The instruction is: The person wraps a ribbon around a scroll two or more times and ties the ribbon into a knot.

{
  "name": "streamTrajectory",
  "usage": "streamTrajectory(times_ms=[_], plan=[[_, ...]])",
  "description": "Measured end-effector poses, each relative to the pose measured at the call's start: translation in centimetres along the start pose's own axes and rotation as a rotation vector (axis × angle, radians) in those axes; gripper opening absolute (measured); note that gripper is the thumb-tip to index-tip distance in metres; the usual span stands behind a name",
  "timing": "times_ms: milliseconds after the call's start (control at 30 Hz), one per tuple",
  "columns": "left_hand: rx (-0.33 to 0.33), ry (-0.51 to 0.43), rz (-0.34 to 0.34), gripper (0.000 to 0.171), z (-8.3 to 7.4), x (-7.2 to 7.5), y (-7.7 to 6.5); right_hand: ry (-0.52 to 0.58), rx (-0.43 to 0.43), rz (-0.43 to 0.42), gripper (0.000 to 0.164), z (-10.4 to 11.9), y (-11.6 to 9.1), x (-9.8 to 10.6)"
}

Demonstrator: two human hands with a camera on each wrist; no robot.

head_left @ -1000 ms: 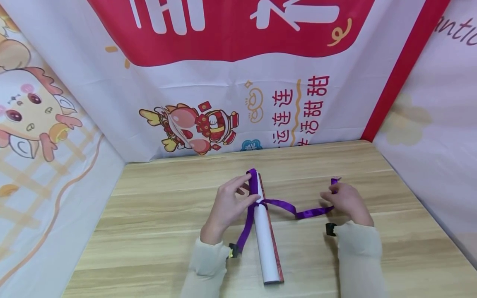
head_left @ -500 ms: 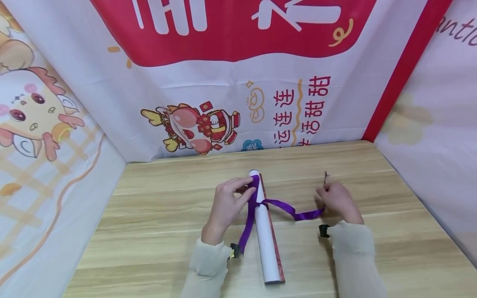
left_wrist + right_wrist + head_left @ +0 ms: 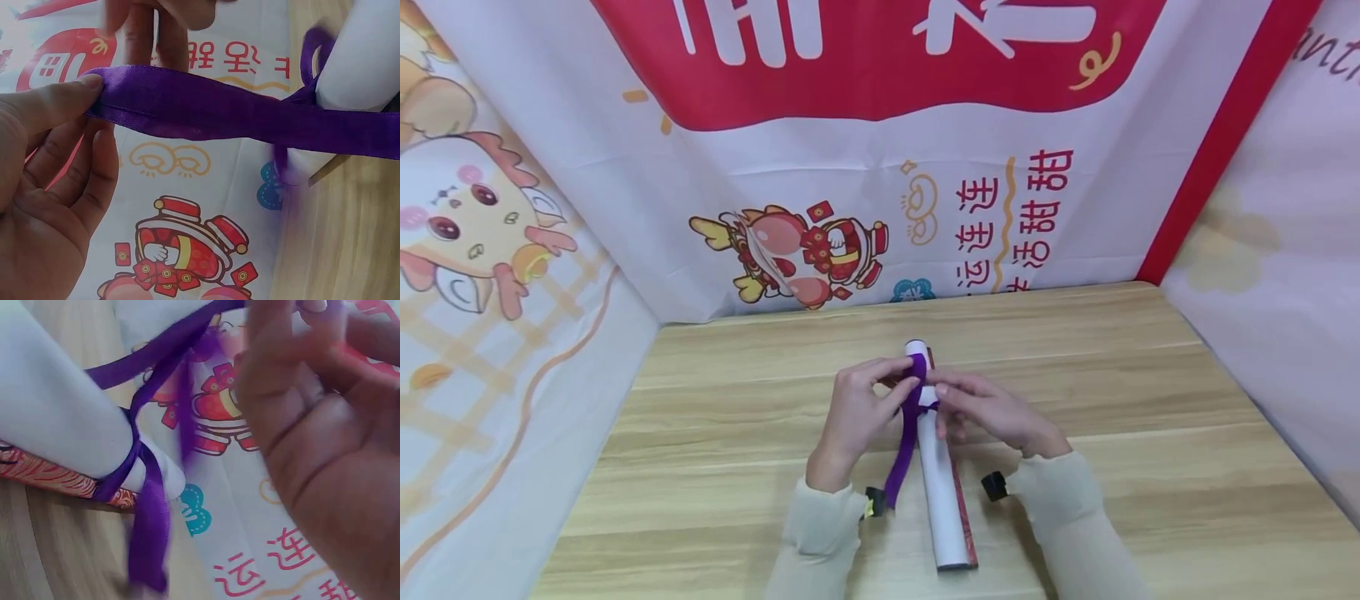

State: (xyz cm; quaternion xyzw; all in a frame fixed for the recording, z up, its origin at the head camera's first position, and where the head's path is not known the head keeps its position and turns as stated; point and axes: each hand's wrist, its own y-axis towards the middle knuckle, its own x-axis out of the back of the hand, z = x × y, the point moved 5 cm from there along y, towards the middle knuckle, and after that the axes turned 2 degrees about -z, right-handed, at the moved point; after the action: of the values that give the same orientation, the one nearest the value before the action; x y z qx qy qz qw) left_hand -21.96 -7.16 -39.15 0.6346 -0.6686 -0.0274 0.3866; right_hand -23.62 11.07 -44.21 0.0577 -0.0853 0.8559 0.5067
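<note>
A rolled white scroll (image 3: 937,475) with a red patterned edge lies lengthwise on the wooden table (image 3: 715,433). A purple ribbon (image 3: 904,450) is tied around its far end, and one tail hangs toward me on the left. My left hand (image 3: 901,377) pinches a stretch of the ribbon (image 3: 212,115) between thumb and fingers beside the scroll (image 3: 365,62). My right hand (image 3: 946,390) has its fingertips at the knot on the scroll and pinches the other tail. In the right wrist view the ribbon (image 3: 149,494) wraps the scroll (image 3: 56,419) close to my curled right hand (image 3: 312,425).
Printed red and white banners (image 3: 865,167) hang behind the table and along both sides. Bare tabletop lies to the left and right of the scroll. Black wrist mounts (image 3: 994,486) sit at my cuffs.
My right hand has come in from the right side of the table to the knot, drawing the ribbon's long tail with it. The left hand has stayed at the scroll's far end.
</note>
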Motion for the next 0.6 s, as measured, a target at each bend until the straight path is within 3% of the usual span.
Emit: streamTrajectory(times_ms=[67,133,233,433,600], plan=[[0.004,-0.001,-0.001,0.027,0.0,0.1,0.0,-0.004,0.037,-0.049,0.045,0.2,-0.1,0.5],[0.012,0.006,-0.002,0.028,0.0,0.1,0.0,-0.030,0.037,-0.168,0.041,0.2,-0.2,1.7],[0.030,0.011,0.001,0.028,0.0,0.2,0.0,-0.118,-0.002,-0.249,0.037,-0.1,-0.8,3.4],[0.065,0.028,0.026,0.026,0.5,0.2,-0.1,-0.478,-0.108,-0.139,0.031,-1.0,-2.2,4.7],[0.089,0.051,0.049,0.024,1.0,0.4,-0.2,-0.635,-0.075,-0.103,0.024,-0.6,-2.7,4.8]])
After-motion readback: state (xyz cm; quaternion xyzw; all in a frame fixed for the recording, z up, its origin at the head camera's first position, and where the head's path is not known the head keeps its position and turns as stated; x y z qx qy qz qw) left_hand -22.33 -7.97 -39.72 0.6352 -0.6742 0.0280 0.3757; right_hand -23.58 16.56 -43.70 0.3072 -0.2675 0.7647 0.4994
